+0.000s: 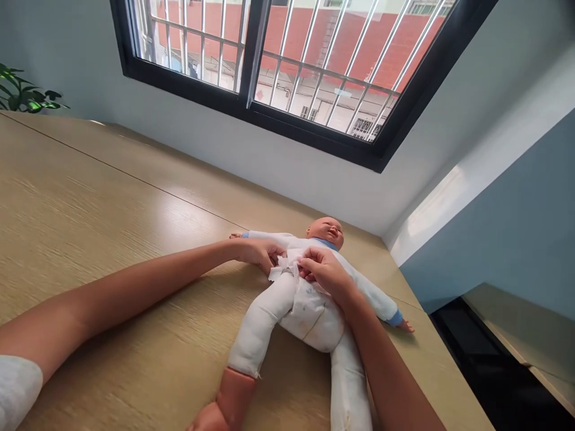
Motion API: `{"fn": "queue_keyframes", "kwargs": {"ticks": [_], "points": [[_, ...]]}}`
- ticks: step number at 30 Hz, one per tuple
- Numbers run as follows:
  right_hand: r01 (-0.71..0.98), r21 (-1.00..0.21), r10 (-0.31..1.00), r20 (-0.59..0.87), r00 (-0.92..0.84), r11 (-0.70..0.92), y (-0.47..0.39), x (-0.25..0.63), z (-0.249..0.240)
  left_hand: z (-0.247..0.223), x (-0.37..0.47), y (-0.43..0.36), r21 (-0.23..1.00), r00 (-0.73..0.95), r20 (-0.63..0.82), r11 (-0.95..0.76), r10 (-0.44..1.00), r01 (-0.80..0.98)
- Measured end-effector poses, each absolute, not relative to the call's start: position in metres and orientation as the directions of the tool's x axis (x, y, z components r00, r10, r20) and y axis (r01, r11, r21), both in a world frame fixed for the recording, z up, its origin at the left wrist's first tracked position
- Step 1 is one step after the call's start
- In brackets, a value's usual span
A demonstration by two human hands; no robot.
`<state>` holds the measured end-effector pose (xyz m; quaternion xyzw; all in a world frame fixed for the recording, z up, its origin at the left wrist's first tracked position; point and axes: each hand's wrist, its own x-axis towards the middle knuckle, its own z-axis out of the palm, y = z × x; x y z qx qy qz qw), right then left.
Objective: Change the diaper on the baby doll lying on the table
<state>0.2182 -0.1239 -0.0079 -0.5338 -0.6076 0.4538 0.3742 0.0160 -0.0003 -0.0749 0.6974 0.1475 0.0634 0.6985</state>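
A baby doll (265,308) in a white top with blue cuffs and collar lies on its back on the wooden table, head away from me. Around its hips is a white diaper (309,314). My left hand (262,252) is closed at the doll's waist, its fingertips partly hidden behind a crumpled white diaper tab (284,267). From the other side my right hand (324,272) pinches the diaper's upper edge near that tab. The two hands are close together over the doll's belly.
The wooden table (112,239) meets a wall below a black-framed window (251,102) with metal bars. A green plant (29,93) stands at the far left. Beyond the table's right edge is a lower shelf or cabinet (516,323) with a dark opening.
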Motion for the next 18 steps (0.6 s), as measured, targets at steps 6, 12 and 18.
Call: {"fn": "queue_keyframes", "kwargs": {"ticks": [6,12,18], "points": [[0.297,-0.955,0.988,-0.028,-0.155,0.020,-0.124,0.217,-0.008,-0.065,0.013,-0.005,0.988,0.955,-0.151,0.065,0.254,0.139],[0.318,-0.947,0.988,-0.013,-0.151,0.036,-0.126,0.216,-0.010,-0.049,0.008,-0.013,0.948,0.935,-0.319,0.035,0.155,0.318],[0.344,-0.939,0.989,-0.022,-0.149,0.031,-0.127,0.218,-0.009,-0.043,0.005,-0.010,0.937,0.916,-0.349,0.092,0.200,0.337]]}}
